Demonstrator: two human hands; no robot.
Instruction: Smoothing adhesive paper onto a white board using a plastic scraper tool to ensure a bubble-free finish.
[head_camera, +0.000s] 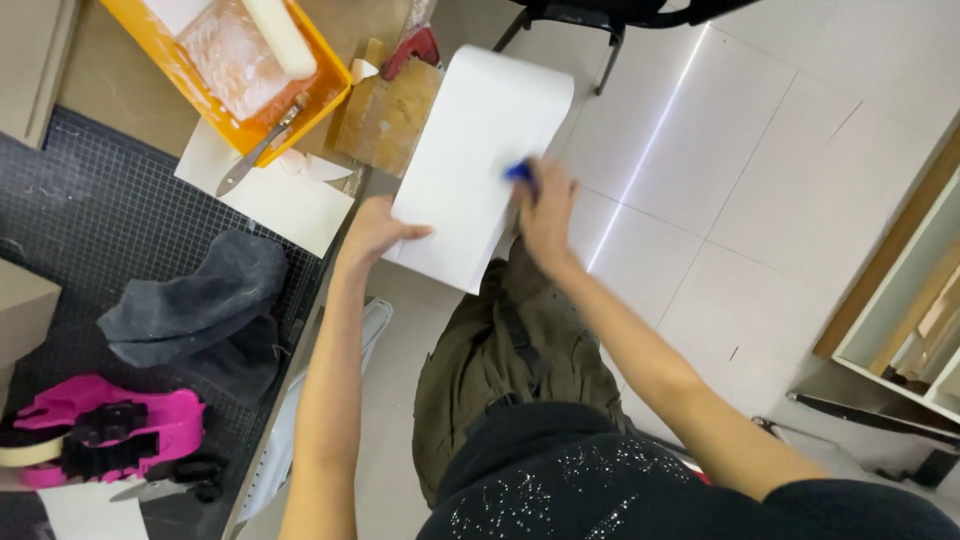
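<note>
- The white sheet (470, 160) is held out past the counter (110, 200) edge, above the person's lap and the tiled floor (780, 160); its far end curls over.
- The left hand (375, 230) pinches the sheet's near left corner, thumb on top and fingers underneath.
- The right hand (545, 215) is closed around a small blue tool (519, 172) pressed to the sheet's right edge; the hand is blurred, so what kind of tool it is cannot be told.
- To work the sheet well, it seems wise to keep it taut with the left hand and draw the blue tool in even strokes, since the sheet has no backing beneath it and could buckle or crease.
- On the counter lie an orange tray (325, 90) with a white roller (280, 35), a metal scraper (255, 150), a wooden board (385, 115), a grey cloth (195, 300), a pink tape dispenser (110, 430) and black scissors (175, 480).
- The wooden board sits just beside the sheet's left edge and could snag it; a chair leg (605, 65) stands beyond the far end.
</note>
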